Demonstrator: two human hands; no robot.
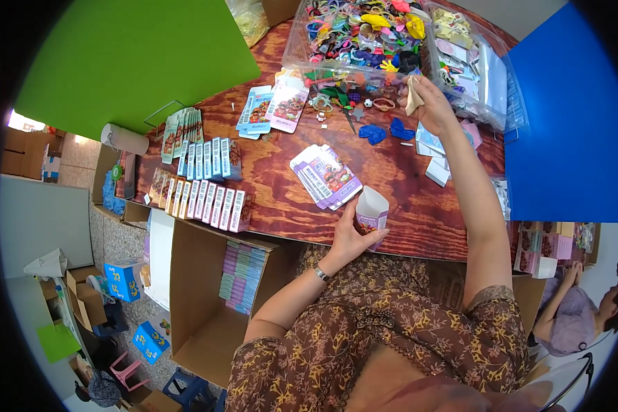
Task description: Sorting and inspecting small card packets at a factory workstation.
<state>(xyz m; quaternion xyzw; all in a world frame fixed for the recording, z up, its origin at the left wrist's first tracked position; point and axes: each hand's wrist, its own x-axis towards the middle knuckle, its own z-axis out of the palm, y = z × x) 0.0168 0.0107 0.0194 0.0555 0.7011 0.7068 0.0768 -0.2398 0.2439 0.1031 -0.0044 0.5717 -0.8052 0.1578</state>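
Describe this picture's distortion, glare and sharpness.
Head view: black curved rim, the red-brown wooden tabletop bowing along its front edge; head view: overexposed patch at far left, whitish sheen on the clear plastic rectangular tray at upper right; head view: the purple-and-white open paper carton looks reasonably sharp, its fine print too small to judge.

My left hand (352, 237) grips a purple-and-white box (372, 211), its top open, near the edge of the wooden table (281, 223). My right hand (432, 106) pinches a cream-coloured piece (413, 97) beside a clear bin (293, 51) of bright trinkets (357, 34). Flattened purple cartons (326, 178) lie just beyond my left hand.
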